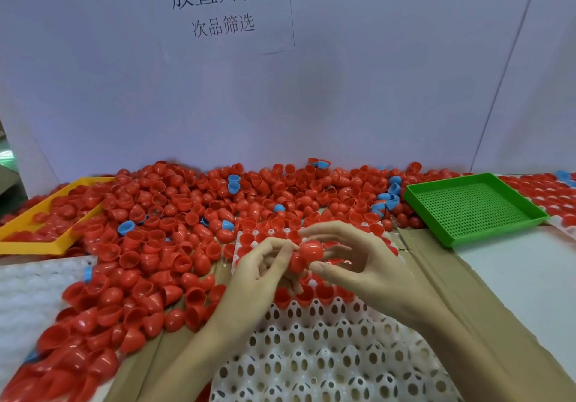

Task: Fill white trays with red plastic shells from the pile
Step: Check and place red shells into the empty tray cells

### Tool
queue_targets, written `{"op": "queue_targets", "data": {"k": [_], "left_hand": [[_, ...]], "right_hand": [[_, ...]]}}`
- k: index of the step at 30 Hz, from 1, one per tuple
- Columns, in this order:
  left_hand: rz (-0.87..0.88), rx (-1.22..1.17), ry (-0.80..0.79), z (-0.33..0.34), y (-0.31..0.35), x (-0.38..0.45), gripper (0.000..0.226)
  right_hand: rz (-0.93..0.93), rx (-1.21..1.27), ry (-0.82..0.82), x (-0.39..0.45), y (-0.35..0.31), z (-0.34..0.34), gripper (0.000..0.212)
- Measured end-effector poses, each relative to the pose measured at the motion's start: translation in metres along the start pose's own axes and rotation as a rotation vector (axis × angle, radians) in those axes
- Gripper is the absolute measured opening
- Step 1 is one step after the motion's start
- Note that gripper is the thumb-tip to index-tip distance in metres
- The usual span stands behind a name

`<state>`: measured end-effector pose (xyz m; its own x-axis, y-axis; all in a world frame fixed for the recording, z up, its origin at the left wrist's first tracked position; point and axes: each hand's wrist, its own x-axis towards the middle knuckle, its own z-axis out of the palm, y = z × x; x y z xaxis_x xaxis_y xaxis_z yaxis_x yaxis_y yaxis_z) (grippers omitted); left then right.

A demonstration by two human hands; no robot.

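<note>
Pinching a red shell (310, 250) between both hands' grips above the white tray (327, 355).

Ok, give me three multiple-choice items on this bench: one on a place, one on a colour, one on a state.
1. Where is the green tray?
A. right of the pile
B. left of the pile
C. on the white tray

2. What colour are the odd shells among the red shells?
A. yellow
B. blue
C. green

3. How full is the white tray?
A. full
B. holds nothing
C. far rows filled, near rows bare

Key: 1 A, it lies at the right edge of the pile. 2 B, blue shells are scattered through it. 3 C, red shows only in its far rows, beyond the left hand and right hand.
</note>
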<state>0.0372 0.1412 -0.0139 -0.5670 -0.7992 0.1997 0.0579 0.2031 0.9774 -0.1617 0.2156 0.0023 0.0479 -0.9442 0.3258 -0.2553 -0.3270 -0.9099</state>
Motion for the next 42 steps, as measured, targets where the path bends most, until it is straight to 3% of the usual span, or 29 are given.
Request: {"op": "queue_targets", "data": {"k": [6,11,15,18,21,24,30,36,42], "left_hand": [[0.007,-0.031,0.018,0.006,0.000,-0.001,0.027],[0.018,0.012,0.079,-0.007,-0.001,0.004,0.033],[0.022,0.092,0.084,-0.016,-0.004,0.006,0.035],[0.081,0.244,0.104,-0.015,-0.006,0.006,0.033],[0.309,0.557,0.229,-0.018,-0.007,0.006,0.016],[0.450,0.776,0.238,-0.025,-0.006,0.007,0.008],[0.381,0.878,0.190,-0.031,-0.017,0.011,0.010],[0.241,1.036,-0.014,-0.035,-0.035,0.015,0.035],[0.282,1.008,0.016,-0.041,-0.033,0.026,0.031]], "right_hand": [[0.015,-0.049,0.056,-0.002,-0.011,-0.020,0.029],[0.149,-0.166,0.172,-0.010,-0.006,-0.066,0.016],[0.271,-0.427,0.175,-0.018,0.010,-0.093,0.014],[0.376,-0.585,0.138,-0.024,0.018,-0.107,0.026],[0.408,-0.636,0.075,-0.027,0.023,-0.111,0.028],[0.373,-0.627,0.091,-0.026,0.024,-0.109,0.027],[0.273,-0.657,0.196,-0.019,0.025,-0.098,0.023],[0.274,-0.793,0.143,-0.010,0.026,-0.079,0.026],[0.242,-0.899,0.107,-0.006,0.017,-0.060,0.025]]}}
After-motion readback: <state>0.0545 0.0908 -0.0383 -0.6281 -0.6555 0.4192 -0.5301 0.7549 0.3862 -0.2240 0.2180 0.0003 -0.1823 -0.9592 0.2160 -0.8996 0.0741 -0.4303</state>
